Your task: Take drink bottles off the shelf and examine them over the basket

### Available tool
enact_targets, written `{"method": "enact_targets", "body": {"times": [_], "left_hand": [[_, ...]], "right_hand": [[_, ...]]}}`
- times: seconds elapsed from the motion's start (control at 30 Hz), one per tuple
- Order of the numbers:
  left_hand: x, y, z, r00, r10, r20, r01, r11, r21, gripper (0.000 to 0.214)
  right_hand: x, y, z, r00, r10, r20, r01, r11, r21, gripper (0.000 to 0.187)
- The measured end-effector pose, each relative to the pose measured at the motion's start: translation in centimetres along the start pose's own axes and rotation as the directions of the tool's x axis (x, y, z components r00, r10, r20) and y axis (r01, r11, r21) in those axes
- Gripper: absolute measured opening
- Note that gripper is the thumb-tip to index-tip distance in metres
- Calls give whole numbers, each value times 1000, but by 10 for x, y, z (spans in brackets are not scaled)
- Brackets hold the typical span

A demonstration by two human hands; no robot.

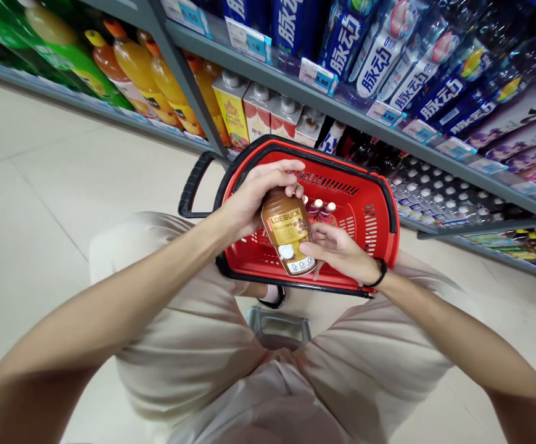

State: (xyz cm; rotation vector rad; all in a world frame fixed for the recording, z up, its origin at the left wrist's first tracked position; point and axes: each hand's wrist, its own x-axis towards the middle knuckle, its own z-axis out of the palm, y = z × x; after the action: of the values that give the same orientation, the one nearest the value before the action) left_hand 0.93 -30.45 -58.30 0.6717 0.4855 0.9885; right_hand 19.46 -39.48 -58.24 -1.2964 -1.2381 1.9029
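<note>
I hold a brown bottle (pixel 289 237) with a gold LOEBUCK label over a red shopping basket (pixel 379 216). My left hand (pixel 256 197) wraps round the bottle's cap end from above. My right hand (pixel 339 250) grips its lower end, fingers pressed to the label. Inside the basket, just behind the bottle, lie two or three small bottles with purple labels and white caps (pixel 321 208). The basket rests on the floor in front of my knees.
A store shelf runs from the upper left to the right: orange juice bottles (pixel 142 71), cartons (pixel 258 114), blue drink bottles (pixel 379 49) above, price tags (pixel 318 77) on the shelf edge. The basket's black handle (pixel 193 185) sticks out left. Pale tiled floor lies to the left.
</note>
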Motion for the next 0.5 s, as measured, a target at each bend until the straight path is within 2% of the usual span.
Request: {"method": "enact_targets", "body": {"times": [0.13,0.3,0.4,0.5], "left_hand": [[1,-2,-1,999,-13,-31,13,1000,6,24],[0,6,1,996,-18,-86,13,999,-52,23],[-1,10,3,998,-11,-59,7,997,-71,24],[-3,10,3,1000,1,-18,-2,998,-56,24]], "right_hand": [[1,4,-3,999,5,37,-5,1000,-7,53],[-1,1,-4,987,-80,140,78,997,20,51],[-2,1,-4,989,-102,111,101,995,11,51],[-1,2,-4,995,-64,76,62,998,31,54]]}}
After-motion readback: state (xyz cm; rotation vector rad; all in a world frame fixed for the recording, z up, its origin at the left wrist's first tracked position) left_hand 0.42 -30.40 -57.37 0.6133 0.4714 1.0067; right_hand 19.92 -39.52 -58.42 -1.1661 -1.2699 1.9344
